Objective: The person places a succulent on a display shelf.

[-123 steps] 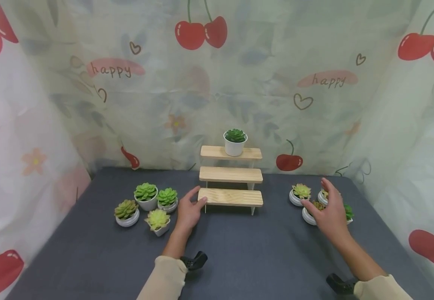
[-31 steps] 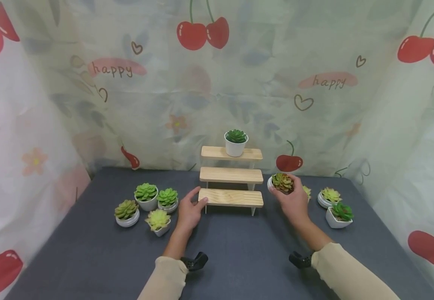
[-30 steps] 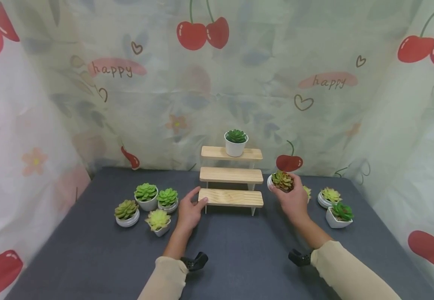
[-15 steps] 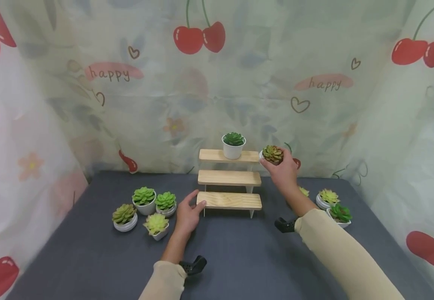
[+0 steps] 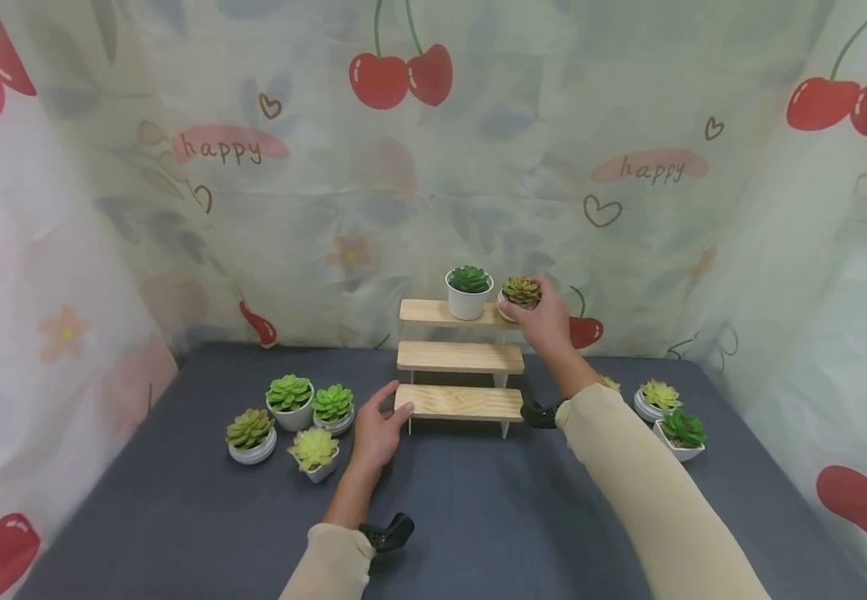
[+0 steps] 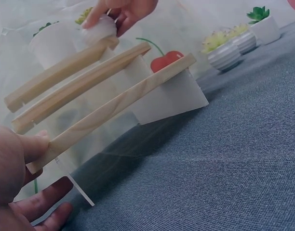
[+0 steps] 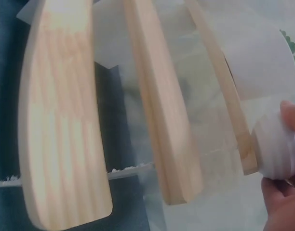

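A three-step wooden display stand (image 5: 463,403) with clear supports stands at the back of the table. My left hand (image 5: 378,429) grips the left end of its lowest board, thumb on top, as the left wrist view shows. With my right hand (image 5: 551,323) I hold a reddish-green succulent (image 5: 520,290) in a white ribbed pot (image 7: 277,147), at the right end of the top board. The pot's base is right at that board's end in the right wrist view. Beside it, a dark green succulent in a smooth white pot (image 5: 468,302) stands on the same board.
Several potted succulents (image 5: 291,400) are grouped left of the stand. On the right are a pale yellow-green succulent (image 5: 659,396) and a dark green one in an angular pot (image 5: 681,429); another is mostly behind my right arm. A printed curtain (image 5: 433,167) encloses the dark tabletop (image 5: 463,517).
My right hand took the reddish-green succulent from the right group, lifted it and carried it left to the top board. My left hand has stayed at the stand's lowest board.
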Demonstrator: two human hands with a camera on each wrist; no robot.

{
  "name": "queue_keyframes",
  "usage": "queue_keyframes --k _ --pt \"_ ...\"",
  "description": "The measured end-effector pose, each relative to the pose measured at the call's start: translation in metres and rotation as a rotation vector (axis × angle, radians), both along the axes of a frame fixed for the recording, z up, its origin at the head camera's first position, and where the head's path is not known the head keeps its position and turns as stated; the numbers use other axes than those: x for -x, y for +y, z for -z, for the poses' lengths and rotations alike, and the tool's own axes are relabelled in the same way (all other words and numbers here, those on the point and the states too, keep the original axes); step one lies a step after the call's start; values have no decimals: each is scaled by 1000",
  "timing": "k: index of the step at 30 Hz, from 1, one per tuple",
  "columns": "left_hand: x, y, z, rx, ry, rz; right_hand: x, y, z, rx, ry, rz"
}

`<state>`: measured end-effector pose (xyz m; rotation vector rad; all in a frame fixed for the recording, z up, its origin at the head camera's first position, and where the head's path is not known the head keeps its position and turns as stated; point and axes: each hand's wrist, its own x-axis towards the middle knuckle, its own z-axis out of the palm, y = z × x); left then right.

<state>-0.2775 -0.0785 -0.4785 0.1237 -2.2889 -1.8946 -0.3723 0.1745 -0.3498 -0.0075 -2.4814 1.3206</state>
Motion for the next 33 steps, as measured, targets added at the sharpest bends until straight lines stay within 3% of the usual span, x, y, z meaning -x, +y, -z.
queue_keyframes --k 19,26,33 --pt "-2 1 1 -6 17 13 7 -6 4 111 -46 -66" --pt "1 2 5 13 44 0 4 -1 4 177 -80 -109" --pt "1 1 3 9 35 -7 -4 2 7 238 -60 -85"
